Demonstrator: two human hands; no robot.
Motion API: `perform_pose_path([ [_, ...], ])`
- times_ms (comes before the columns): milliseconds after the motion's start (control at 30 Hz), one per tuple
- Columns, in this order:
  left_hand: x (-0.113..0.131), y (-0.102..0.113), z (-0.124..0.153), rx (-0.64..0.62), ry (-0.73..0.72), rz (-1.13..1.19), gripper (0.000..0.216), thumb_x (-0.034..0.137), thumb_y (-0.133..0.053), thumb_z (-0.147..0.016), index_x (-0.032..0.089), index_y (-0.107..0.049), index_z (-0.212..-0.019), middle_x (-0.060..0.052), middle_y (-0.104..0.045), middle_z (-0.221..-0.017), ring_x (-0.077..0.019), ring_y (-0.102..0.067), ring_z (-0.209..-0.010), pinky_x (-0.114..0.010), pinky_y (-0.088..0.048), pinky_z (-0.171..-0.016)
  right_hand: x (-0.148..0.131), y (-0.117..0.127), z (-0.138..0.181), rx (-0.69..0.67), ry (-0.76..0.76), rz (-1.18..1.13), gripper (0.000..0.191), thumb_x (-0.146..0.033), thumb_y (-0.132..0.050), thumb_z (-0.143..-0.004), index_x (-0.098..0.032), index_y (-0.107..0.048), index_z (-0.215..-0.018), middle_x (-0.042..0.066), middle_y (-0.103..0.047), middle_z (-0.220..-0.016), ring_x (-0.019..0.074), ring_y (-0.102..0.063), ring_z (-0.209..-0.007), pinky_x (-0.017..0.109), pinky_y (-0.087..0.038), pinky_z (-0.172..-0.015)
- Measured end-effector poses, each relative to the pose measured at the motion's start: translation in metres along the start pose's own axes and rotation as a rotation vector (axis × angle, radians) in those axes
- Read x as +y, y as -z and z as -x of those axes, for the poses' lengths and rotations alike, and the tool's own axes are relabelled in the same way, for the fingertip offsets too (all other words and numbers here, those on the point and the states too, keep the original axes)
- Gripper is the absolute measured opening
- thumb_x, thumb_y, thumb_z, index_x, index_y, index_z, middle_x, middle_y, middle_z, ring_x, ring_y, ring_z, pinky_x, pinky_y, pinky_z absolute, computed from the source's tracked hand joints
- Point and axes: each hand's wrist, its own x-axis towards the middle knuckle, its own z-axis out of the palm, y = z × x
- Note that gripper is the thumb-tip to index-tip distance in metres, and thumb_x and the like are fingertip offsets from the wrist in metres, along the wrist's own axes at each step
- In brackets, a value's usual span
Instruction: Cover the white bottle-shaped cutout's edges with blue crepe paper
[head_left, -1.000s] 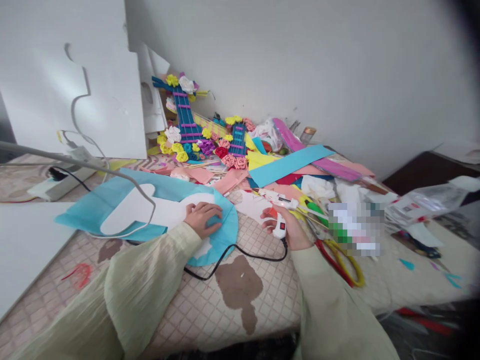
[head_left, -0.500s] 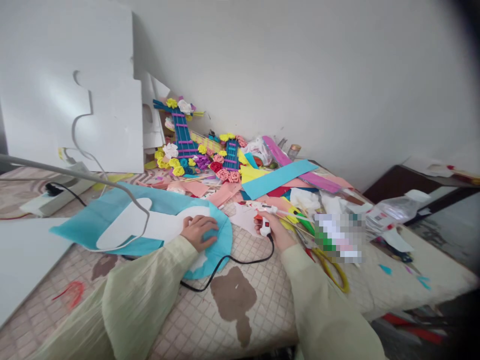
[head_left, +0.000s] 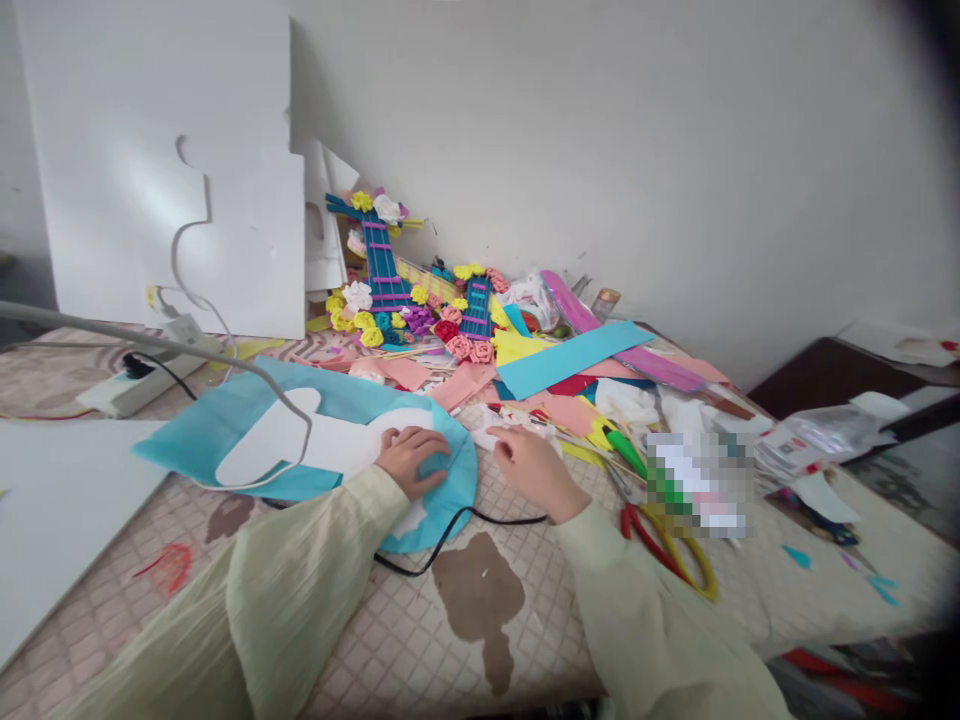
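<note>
My left hand [head_left: 411, 460] rests with spread fingers on the rounded end of a guitar-shaped white board [head_left: 337, 447], pressing the blue crepe paper [head_left: 459, 470] folded over its edge. The paper extends beneath the board to the left. To the right, my right hand [head_left: 536, 470] is closed around the hot glue gun, whose body is mostly hidden behind the hand. Its black cord [head_left: 495, 517] runs from under the wrist toward the blue paper. Crumpled white material [head_left: 480, 420] lies just beyond the right fingers.
Red-and-yellow-handled scissors [head_left: 679, 555] lie right of my right arm. Crepe paper strips [head_left: 574, 357] and decorated guitar shapes [head_left: 384, 265] crowd the back. A grey cable [head_left: 187, 347] crosses above the board near a power strip [head_left: 142, 378]. A plastic bottle [head_left: 821, 435] lies right.
My right hand has turned and shifted left, hiding the glue gun's handle and trigger that showed before. My left hand stays on the blue paper. The view has swung slightly left.
</note>
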Motion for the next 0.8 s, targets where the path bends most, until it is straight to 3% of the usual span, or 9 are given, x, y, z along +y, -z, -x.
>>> perform_pose_path([
  [133,0.001,0.001,0.001,0.000,-0.005,-0.006,0.027,0.039,-0.055,-0.071,0.029,-0.061,-0.095,0.000,-0.058,-0.111,-0.0233,-0.045,-0.102,-0.041,-0.023,-0.084,-0.028,-0.022,-0.004,-0.191,0.074,0.307,0.044,-0.023,-0.033,-0.085,-0.024,-0.042,-0.127,0.009,-0.067,-0.090,0.0203,-0.062,-0.079,0.029,-0.041,-0.066],
  [333,0.000,0.001,0.001,0.002,-0.002,-0.009,0.023,0.038,-0.050,-0.076,0.030,-0.062,-0.094,0.000,-0.059,-0.111,-0.0237,-0.044,-0.103,-0.042,-0.022,-0.084,-0.025,-0.030,-0.006,-0.222,0.079,0.343,0.043,-0.023,-0.029,-0.086,-0.025,-0.042,-0.127,0.010,-0.066,-0.089,0.0219,-0.062,-0.078,0.029,-0.041,-0.061],
  [600,0.001,0.003,0.000,0.005,-0.001,-0.016,0.024,0.029,-0.046,-0.077,0.031,-0.062,-0.095,0.000,-0.060,-0.110,-0.0246,-0.043,-0.105,-0.044,-0.022,-0.083,-0.024,-0.025,-0.001,-0.217,0.175,0.338,0.040,-0.023,-0.032,-0.085,-0.030,-0.049,-0.120,0.006,-0.064,-0.095,0.0198,-0.062,-0.075,0.028,-0.040,-0.059],
  [800,0.001,0.003,0.002,0.041,-0.036,-0.056,0.025,0.027,-0.044,-0.078,0.031,-0.062,-0.095,0.000,-0.060,-0.110,-0.0239,-0.043,-0.105,-0.044,-0.022,-0.085,-0.028,-0.013,0.015,-0.082,0.177,0.194,0.039,-0.023,-0.035,-0.084,-0.026,-0.051,-0.120,0.005,-0.064,-0.084,0.0164,-0.060,-0.071,0.025,-0.037,-0.058],
])
